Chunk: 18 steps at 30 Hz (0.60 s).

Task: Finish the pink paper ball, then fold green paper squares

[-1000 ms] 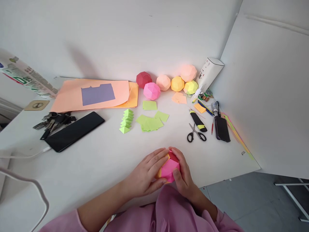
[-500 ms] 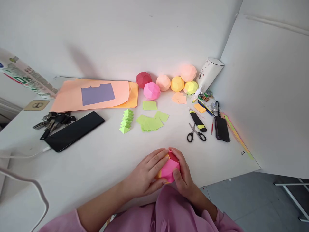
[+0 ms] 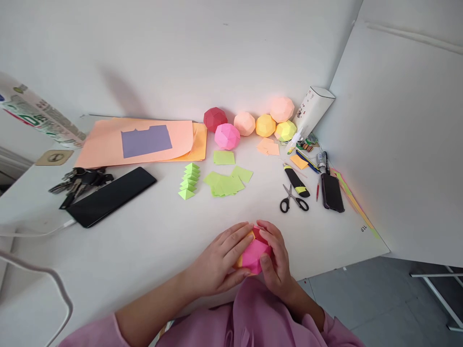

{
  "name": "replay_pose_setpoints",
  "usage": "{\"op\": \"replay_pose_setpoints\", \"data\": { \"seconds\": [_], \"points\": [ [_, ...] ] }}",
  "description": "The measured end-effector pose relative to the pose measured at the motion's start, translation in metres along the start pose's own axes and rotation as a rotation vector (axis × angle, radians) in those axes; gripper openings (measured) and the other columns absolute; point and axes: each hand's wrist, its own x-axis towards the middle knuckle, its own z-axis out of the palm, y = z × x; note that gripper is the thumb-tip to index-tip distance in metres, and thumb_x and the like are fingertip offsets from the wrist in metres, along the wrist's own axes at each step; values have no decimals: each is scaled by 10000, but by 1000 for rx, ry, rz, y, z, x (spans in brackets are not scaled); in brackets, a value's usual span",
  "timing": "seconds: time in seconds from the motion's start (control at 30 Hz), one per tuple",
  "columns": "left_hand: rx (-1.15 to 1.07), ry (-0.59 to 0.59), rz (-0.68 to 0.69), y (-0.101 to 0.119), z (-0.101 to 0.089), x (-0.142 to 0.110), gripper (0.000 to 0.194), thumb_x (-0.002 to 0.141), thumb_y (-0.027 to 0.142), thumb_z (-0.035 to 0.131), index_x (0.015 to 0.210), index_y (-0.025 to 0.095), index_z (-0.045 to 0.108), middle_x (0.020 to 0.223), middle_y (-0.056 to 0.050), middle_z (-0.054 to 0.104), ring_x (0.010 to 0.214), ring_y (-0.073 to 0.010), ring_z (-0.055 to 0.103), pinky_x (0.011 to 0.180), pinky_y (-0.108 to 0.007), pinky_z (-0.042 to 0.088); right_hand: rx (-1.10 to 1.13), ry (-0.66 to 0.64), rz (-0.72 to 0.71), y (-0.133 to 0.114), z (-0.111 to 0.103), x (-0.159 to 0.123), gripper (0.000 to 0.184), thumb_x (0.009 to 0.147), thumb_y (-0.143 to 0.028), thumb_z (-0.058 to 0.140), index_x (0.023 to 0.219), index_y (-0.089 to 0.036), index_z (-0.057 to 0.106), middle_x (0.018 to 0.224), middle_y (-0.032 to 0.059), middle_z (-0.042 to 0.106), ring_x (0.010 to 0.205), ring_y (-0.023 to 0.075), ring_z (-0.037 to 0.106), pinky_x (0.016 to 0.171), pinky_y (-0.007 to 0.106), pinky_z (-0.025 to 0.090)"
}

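Between my two hands is a faceted paper ball (image 3: pixel 254 256) with pink, red and orange-yellow faces, held close to my body at the table's front edge. My left hand (image 3: pixel 222 258) wraps its left side, fingers over the top and thumb below. From the right, my right hand (image 3: pixel 278 260) grips it with curled fingers and the thumb on a pink face. Parts of the ball are hidden under my fingers. Beyond my hands lie loose green paper squares (image 3: pixel 226 184) and a row of folded green paper pieces (image 3: pixel 189 181).
Several finished paper balls (image 3: pixel 227 137) line the back wall. Scissors (image 3: pixel 293 198), a black-and-yellow cutter (image 3: pixel 296 180) and a phone (image 3: pixel 332 193) lie to the right. On the left are large paper sheets (image 3: pixel 104 142), a black phone (image 3: pixel 112 197), keys (image 3: pixel 81 183) and a white cable (image 3: pixel 60 284).
My right hand's fingers have shifted and curled differently over the ball's right side, showing a little more of the red face. My left hand has stayed in place.
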Motion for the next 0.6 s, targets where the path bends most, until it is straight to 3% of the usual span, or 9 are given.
{"op": "replay_pose_setpoints", "data": {
  "seconds": [0.6],
  "points": [
    [13, -24, 1, 1, -1, 2, 653, 936, 344, 424, 1481, 149, 121, 1424, -222, 393, 1355, -325, 323, 1034, -516, 401, -103, 14, -74, 0, 0, 1, 363, 949, -279, 347, 1268, -244, 516, 1308, 122, 484, 1202, 289, 489, 947, 525, 469]
  ]
}}
